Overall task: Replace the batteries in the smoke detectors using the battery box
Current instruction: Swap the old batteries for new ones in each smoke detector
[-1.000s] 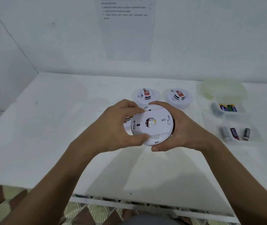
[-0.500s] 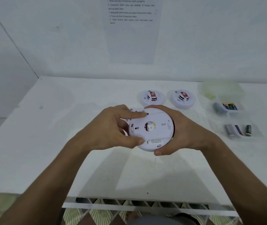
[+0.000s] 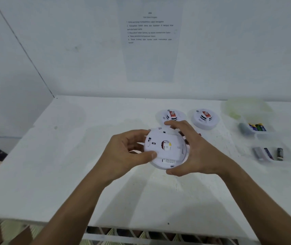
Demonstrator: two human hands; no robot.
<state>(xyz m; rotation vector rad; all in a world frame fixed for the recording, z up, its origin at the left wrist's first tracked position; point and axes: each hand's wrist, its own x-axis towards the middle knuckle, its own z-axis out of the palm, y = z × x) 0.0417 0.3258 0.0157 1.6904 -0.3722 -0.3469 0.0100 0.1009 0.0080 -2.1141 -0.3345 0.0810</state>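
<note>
Smoke detector (image 3: 166, 147): back side up, held between both hands above the tabletop (image 3: 70, 174) centre.
Left hand (image 3: 123, 154): grips its left rim.
Right hand (image 3: 197, 152): grips its right rim.

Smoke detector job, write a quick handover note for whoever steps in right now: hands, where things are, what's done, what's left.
Left hand: grips the left rim of the held detector, thumb on its back.
Right hand: fingers curl round its far and right rim.
The held detector is above the table, back side up, cover on.
Two other detectors sit face up behind it.
Battery box and a second tray of batteries stand at the right, the lid behind them.
Done: cannot tell whether any detector has been changed.
Left: open the held one, swap its batteries, close it, check the others.
</note>
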